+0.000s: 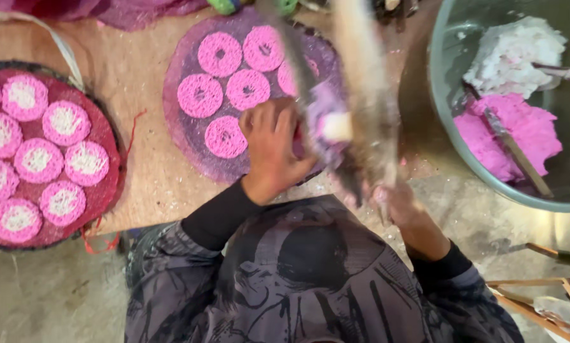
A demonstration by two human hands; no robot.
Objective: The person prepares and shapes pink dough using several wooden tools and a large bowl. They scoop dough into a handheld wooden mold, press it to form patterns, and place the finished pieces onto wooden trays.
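My left hand (272, 147) hovers over a round purple mat (186, 121) that carries several pink ring-shaped pieces (223, 136). Its fingers curl against the purple-stained end of a long wooden press (361, 82). The press is blurred by motion and slants from the top middle down toward me. My right hand (396, 198) grips its lower end just off the mat's right edge. Part of the mat and some rings are hidden behind the press and my left hand.
A round dark red mat (110, 136) on the left holds several pink rings with white centres. A large grey-green bowl (447, 136) on the right contains white dough (513, 54), pink dough (526, 130) and two wooden spatulas. Wooden sticks (539, 305) lie at the lower right.
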